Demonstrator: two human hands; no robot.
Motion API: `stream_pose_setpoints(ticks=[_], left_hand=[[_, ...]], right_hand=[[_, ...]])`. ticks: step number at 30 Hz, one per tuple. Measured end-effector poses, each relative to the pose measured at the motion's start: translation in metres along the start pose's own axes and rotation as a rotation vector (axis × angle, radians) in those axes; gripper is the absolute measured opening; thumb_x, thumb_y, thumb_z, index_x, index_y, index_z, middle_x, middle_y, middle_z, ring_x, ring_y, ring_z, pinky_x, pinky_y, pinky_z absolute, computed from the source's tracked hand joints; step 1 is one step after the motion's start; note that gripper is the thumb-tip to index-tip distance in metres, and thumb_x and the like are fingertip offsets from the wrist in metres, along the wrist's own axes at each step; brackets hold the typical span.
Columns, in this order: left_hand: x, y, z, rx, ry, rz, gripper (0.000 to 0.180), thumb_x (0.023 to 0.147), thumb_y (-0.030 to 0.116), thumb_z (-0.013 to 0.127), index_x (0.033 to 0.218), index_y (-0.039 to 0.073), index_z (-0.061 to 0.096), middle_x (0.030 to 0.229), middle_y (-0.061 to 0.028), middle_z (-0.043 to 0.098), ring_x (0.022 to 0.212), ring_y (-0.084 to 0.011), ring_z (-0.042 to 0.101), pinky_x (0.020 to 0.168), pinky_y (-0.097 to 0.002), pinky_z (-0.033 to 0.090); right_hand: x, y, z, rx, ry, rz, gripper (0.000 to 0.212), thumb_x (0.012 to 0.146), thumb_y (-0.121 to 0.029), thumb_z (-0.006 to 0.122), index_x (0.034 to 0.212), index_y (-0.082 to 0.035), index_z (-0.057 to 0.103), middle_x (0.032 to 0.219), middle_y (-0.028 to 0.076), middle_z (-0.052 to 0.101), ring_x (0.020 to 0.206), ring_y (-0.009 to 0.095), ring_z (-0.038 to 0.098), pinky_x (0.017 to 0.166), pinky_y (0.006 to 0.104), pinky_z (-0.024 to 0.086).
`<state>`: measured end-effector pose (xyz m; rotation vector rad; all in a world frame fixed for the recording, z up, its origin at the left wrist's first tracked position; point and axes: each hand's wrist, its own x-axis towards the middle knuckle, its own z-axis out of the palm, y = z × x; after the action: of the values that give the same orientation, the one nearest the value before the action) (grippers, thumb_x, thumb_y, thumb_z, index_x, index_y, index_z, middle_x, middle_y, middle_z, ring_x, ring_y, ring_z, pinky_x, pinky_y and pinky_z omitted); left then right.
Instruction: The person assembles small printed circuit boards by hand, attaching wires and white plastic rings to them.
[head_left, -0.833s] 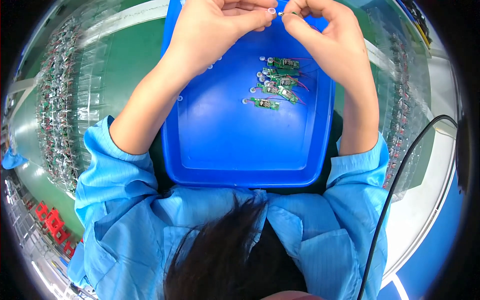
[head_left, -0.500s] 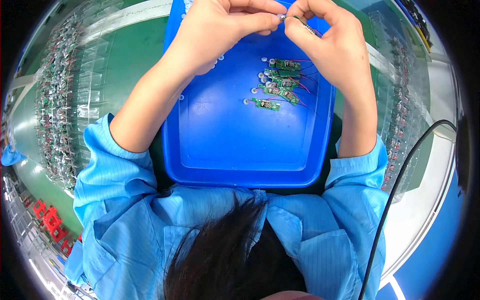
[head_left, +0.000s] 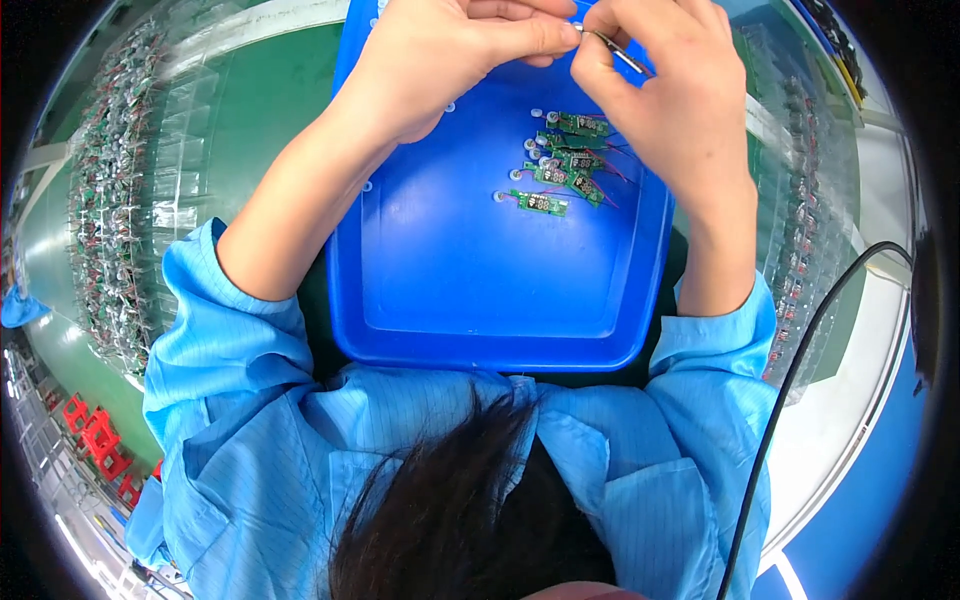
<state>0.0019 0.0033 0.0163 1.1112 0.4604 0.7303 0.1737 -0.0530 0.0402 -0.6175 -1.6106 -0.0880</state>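
1. Tray (head_left: 490, 270): uniform saturated blue, glossier and paler where light strikes the base.
2. Circuit boards (head_left: 558, 208): green, most with black display panels (head_left: 540, 204) bearing white marks.
3. Wires (head_left: 617, 174): pinkish red and dark.
4. Round pieces (head_left: 499, 197): whitish, with greyer centres.
5. Jacket (head_left: 230, 345): light blue, finely striped in darker blue.
6. Tabletop (head_left: 275, 100): deep green.
7. Stools (head_left: 100, 437): bright red.
8. Cable (head_left: 884, 246): plain black.

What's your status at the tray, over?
Right hand pinching a circuit board. Left hand close beside it, hold hidden. More boards clustered in the blue tray, seemingly out of the way.
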Motion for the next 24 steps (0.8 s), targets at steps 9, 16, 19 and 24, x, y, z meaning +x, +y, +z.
stream_pose_setpoints(ticks=[9, 16, 19, 24], left_hand=[[0.001, 0.000, 0.014, 0.235, 0.077, 0.092, 0.018, 0.095, 0.001, 0.072, 0.112, -0.006, 0.071, 0.099, -0.0083, 0.074, 0.087, -0.0111, 0.069, 0.081, -0.0233, 0.057], [0.030, -0.039, -0.017, -0.073, -0.356, 0.637, 0.018, 0.096, 0.002, 0.071, 0.114, -0.004, 0.072, 0.103, -0.0086, 0.074, 0.088, -0.0114, 0.069, 0.080, -0.0239, 0.057], [0.009, -0.018, -0.006, 0.033, -0.144, 0.327, 0.018, 0.096, 0.002, 0.071, 0.114, -0.004, 0.072, 0.103, -0.0088, 0.075, 0.087, -0.0109, 0.069, 0.079, -0.0235, 0.056], [-0.003, 0.004, 0.011, 0.206, 0.081, 0.154, 0.019, 0.096, 0.004, 0.072, 0.114, -0.003, 0.073, 0.103, -0.0089, 0.075, 0.086, -0.0096, 0.068, 0.077, -0.0222, 0.056]], right_hand=[[-0.006, 0.005, -0.015, 0.257, -0.129, 0.257, 0.008, 0.080, -0.005, 0.073, 0.083, 0.000, 0.067, 0.077, 0.014, 0.063, 0.079, 0.031, 0.062, 0.071, 0.0391, 0.051], [0.013, -0.020, -0.025, -0.370, -0.428, 0.780, 0.021, 0.090, -0.014, 0.080, 0.105, 0.000, 0.077, 0.094, 0.004, 0.076, 0.087, 0.011, 0.070, 0.081, 0.0260, 0.055], [0.032, -0.042, -0.019, -0.254, -0.383, 0.909, 0.013, 0.086, -0.007, 0.075, 0.090, 0.005, 0.073, 0.078, 0.012, 0.072, 0.072, 0.016, 0.067, 0.069, 0.0306, 0.053], [0.027, -0.029, -0.025, -0.259, -0.435, 0.947, 0.014, 0.088, -0.007, 0.076, 0.091, 0.006, 0.074, 0.081, 0.010, 0.075, 0.075, 0.011, 0.068, 0.071, 0.0270, 0.054]])
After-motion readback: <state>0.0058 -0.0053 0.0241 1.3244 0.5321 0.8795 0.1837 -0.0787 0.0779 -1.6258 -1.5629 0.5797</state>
